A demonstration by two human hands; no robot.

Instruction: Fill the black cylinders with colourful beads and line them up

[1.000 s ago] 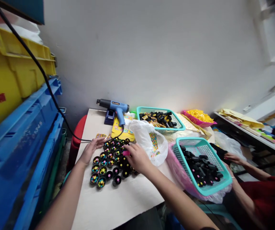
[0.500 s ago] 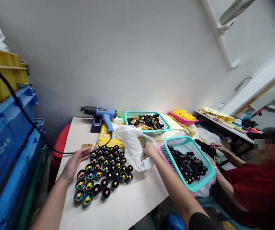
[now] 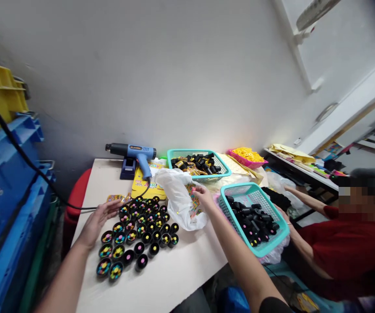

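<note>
My left hand [image 3: 98, 221] lies with fingers stretched out at the left edge of a group of small black cups [image 3: 138, 248], close to the black cable. Many cups hold small coloured beads around a pink or yellow centre; others show only the centre piece. My right hand [image 3: 202, 198] is over the mouth of a white plastic bag [image 3: 172, 190], thumb and fingers pinched together. A tiny reddish spot shows at the fingertips; what it is, I cannot make out. Inside the bag lie small multicoloured beads [image 3: 195, 204].
A blue heat gun [image 3: 142, 152] rests on its stand at the back. Turquoise baskets [image 3: 198, 177] [image 3: 274, 250] hold black pieces; a pink basket [image 3: 254, 164] holds yellow ones. Blue crates [image 3: 8, 174] are stacked at left. A co-worker in a red shirt [image 3: 334, 248] sits at right.
My right hand has risen out of the bag, its fingertips now showing above the beads. My left hand stays beside the cups. The whole view has shifted slightly.
</note>
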